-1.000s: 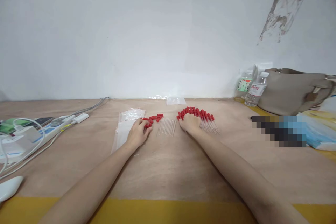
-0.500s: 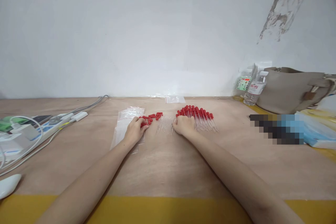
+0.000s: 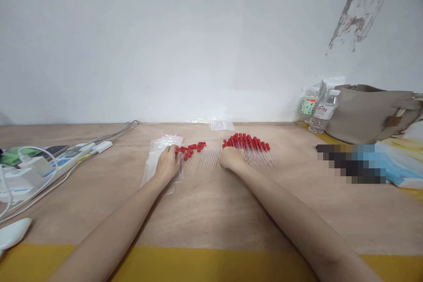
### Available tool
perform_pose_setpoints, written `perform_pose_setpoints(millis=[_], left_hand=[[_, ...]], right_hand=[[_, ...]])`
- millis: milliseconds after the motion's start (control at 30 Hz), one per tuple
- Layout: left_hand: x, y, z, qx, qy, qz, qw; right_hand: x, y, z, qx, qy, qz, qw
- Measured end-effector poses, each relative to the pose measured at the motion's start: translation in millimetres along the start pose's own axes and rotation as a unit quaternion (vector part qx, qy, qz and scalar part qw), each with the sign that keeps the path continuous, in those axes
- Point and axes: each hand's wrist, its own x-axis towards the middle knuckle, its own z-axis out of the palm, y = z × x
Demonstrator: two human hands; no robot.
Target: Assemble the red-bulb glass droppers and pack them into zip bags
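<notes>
My left hand (image 3: 168, 163) rests at the left end of a loose scatter of red rubber bulbs (image 3: 191, 151), over some clear plastic bags (image 3: 150, 167). Its fingers are bent and close together; whatever the fingertips pinch is hidden. To the right lies a row of thin clear tubes (image 3: 209, 157), side by side on the table. My right hand (image 3: 232, 158) is closed at the right end of that row, and its grip cannot be made out. Just beyond and right of it, several droppers (image 3: 261, 152) with red bulbs lie fanned out, partly covered by this hand.
A power strip (image 3: 64, 163) with chargers and cables fills the left side, above a white object (image 3: 15, 231). At the right stand two plastic bottles (image 3: 324, 112) beside a grey bag (image 3: 363, 116). A blue packet (image 3: 401, 169) lies before it. Another clear bag (image 3: 221, 126) lies by the wall.
My left hand has drawn slightly left from the bulbs, and its thumb has tucked out of sight. My right hand stays almost in place. The whole view has shifted slightly.
</notes>
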Motion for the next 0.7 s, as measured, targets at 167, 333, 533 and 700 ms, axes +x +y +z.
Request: perform_pose_setpoints(millis=[167,333,533,700], left_hand=[[-6.1,5.6,-1.8,-0.009,0.004,-0.001,1.000],[-4.4,1.0,3.7,-0.010,0.002,0.026,1.000],[-1.0,-0.9,4.9,-0.026,0.007,-0.006,1.000],[-0.8,2.9,-0.5,-0.059,0.024,-0.014,0.998]], right_hand=[[-10.7,23.0,-16.1,0.056,0.030,-0.035,0.997],[-38.7,56.2,-9.9,0.158,0.097,-0.188,0.965],[-57.4,72.3,9.0,0.167,0.145,-0.221,0.950],[-58.8,74.3,15.3,0.159,0.163,-0.247,0.942]])
